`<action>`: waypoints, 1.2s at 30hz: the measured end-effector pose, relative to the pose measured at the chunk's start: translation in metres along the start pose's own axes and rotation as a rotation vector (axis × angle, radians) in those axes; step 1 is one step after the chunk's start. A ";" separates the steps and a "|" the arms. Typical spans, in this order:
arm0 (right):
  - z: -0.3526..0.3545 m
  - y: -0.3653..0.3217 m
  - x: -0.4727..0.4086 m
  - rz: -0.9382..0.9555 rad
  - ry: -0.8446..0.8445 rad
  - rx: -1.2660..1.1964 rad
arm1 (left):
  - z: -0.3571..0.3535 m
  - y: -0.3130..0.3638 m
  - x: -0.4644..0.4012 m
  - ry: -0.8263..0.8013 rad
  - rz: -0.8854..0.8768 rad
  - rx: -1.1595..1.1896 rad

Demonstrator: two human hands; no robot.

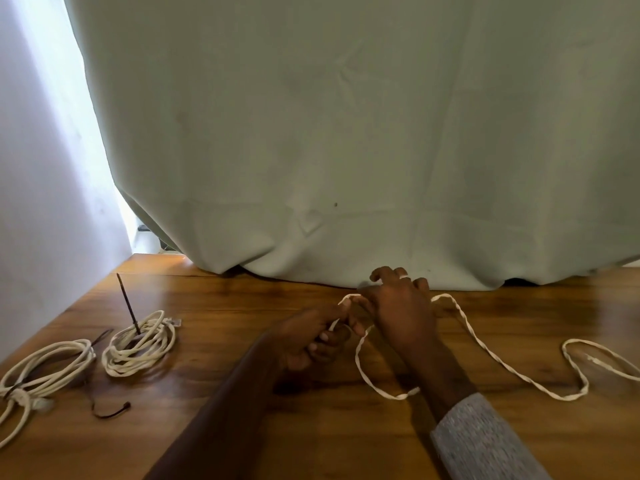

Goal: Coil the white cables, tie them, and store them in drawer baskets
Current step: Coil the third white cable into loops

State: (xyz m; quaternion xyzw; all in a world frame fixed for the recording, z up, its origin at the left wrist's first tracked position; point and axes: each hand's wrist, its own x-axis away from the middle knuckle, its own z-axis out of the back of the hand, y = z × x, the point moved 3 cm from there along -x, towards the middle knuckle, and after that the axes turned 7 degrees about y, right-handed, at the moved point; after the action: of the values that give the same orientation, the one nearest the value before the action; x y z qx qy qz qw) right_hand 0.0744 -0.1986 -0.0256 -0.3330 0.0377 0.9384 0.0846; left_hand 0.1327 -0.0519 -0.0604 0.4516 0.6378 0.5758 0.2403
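at centre bottom of the frame: two bare hands work a loose white cable (pixel 485 344) over a wooden table (pixel 242 306).
left hand: the left hand (pixel 308 341) sits lower centre, fingers curled round a short stretch of the loose white cable, clenched on it.
right hand: the right hand (pixel 401 306) is just right of and touching the left, back of the hand up; a loop of the cable passes round its fingers, and thumb and forefinger seem to pinch the strand near the left hand. a grey sleeve (pixel 485 441) covers the forearm at lower right.
loose cable: from the hands it drops toward the bottom, passes under the right wrist, and also trails right across the table in slack bends to the right edge of the frame.
coiled cable, near left: a coiled white cable (pixel 140 344) lies on the table at centre left, with a dark tie (pixel 128 303) standing up out of its middle.
coiled cable, far left: a second coil (pixel 45 368) lies at the lower left edge, bound at its lower end, a tail running out of frame.
spare tie: another dark tie (pixel 110 412) lies on the wood just below the two coils.
backdrop: a pale green curtain (pixel 346 133) fills the upper frame, its hem resting on the table's far edge; a white curtain (pixel 41 168) hangs at upper left.
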 end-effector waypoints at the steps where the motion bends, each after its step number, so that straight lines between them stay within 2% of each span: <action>1: 0.000 -0.007 0.000 0.029 0.019 -0.047 | 0.002 -0.001 0.000 0.001 0.004 0.049; 4: -0.002 -0.023 0.002 0.184 0.083 -0.296 | 0.006 0.002 -0.001 -0.034 -0.051 0.170; 6: 0.003 -0.032 0.005 0.152 0.147 -0.434 | 0.008 0.007 -0.001 -0.067 -0.114 0.264; 7: 0.003 -0.036 0.008 0.107 0.177 -0.434 | 0.010 0.009 -0.002 -0.083 -0.135 0.301; 10: 0.000 -0.048 0.017 -0.020 0.237 -0.228 | 0.010 0.009 -0.003 -0.131 -0.169 0.364; 13: -0.004 -0.049 0.019 -0.179 0.081 -0.194 | 0.010 0.016 0.001 -0.233 -0.240 0.465; 15: -0.011 -0.041 0.020 -0.186 -0.027 -0.198 | 0.010 0.025 0.006 -0.292 -0.314 0.547; 18: -0.020 -0.035 0.018 -0.124 -0.108 -0.161 | 0.009 0.029 0.010 -0.228 -0.348 0.610; 22: -0.032 -0.042 0.021 -0.087 -0.329 -0.099 | 0.013 0.029 0.011 -0.118 -0.372 0.670; 25: -0.033 -0.047 0.021 -0.003 -0.355 -0.086 | 0.018 0.028 0.011 -0.057 -0.372 0.729; 32: -0.030 -0.054 0.026 0.043 -0.315 -0.313 | 0.021 0.036 0.014 0.207 -0.454 0.845; 36: -0.025 -0.055 0.030 0.014 -0.442 -0.509 | 0.036 0.043 0.016 0.307 -0.546 0.878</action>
State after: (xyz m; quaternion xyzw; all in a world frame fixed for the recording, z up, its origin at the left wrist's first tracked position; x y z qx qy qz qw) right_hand 0.0767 -0.1439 -0.0644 -0.1317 -0.2149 0.9677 -0.0016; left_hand 0.1678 -0.0227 -0.0242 0.2381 0.9405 0.2308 0.0737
